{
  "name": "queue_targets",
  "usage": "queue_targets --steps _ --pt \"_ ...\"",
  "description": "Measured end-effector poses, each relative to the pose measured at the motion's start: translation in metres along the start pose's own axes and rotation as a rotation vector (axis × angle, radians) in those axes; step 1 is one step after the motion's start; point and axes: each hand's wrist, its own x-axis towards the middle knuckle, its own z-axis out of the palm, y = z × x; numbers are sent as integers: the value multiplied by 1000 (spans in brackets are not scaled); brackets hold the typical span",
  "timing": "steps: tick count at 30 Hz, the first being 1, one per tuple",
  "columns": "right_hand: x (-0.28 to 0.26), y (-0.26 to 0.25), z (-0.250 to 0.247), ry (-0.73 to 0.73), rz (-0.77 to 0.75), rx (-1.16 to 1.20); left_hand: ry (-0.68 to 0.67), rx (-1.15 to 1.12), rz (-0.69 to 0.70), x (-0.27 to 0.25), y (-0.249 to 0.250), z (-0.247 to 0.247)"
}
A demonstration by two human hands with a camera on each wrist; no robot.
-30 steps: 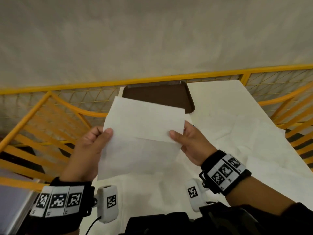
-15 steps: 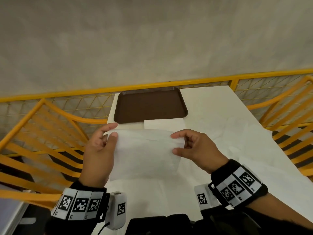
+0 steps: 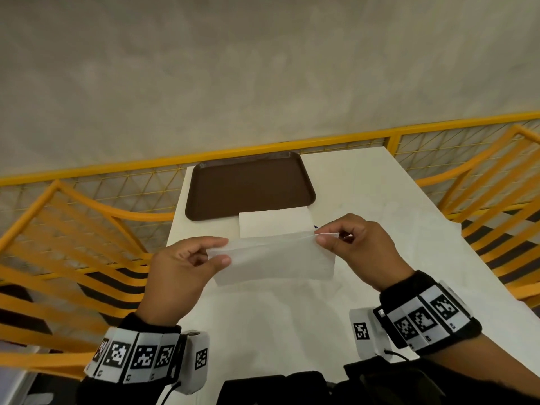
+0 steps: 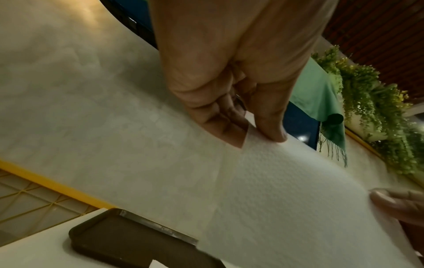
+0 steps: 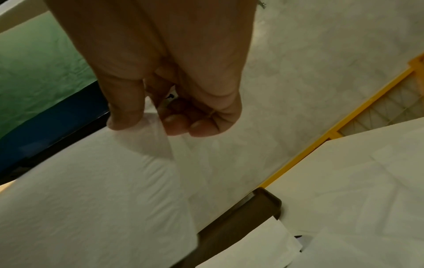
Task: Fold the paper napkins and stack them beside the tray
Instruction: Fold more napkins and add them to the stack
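One folded napkin [image 3: 274,223] lies at the tray's [image 3: 248,191] six o'clock. Left hand [image 3: 187,264] and right hand [image 3: 359,247] pinch a second napkin's [image 3: 274,263] corners, half folded, not yet stacked.

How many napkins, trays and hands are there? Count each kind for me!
Napkins: 2, one held napkin pinched by both hands and one folded napkin lying on the table beside the tray.
Trays: 1, the brown tray.
Hands: 2, the left hand and the right hand.
Total: 5.
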Motion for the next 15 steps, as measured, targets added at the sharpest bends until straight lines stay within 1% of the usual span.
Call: queue_targets --steps 2,3,5,6,7,8,10,11,13,15 --pt "6 5 1 -10 -20 -59 22 137 52 6 -6 2" --pt "9 8 1 -18 -20 -66 28 159 57 9 -8 4" --pt "16 12 2 -42 10 -81 24 176 35 16 -13 9" --pt "19 13 3 -51 32 -95 12 171 -10 19 -16 12" --pt "23 15 5 -58 63 -85 -6 118 -88 25 -20 15" --pt "25 18 7 -75 105 -29 -27 15 -179 29 -24 18" --pt "30 26 13 -172 233 172 -46 -235 -380 41 -31 25" --pt "34 33 17 -224 293 242 -41 -309 -465 47 -36 29" --pt "41 45 25 -272 375 268 -33 -338 -596 60 -48 39" --pt "52 55 34 -221 426 266 -49 -377 -706 71 -60 49"
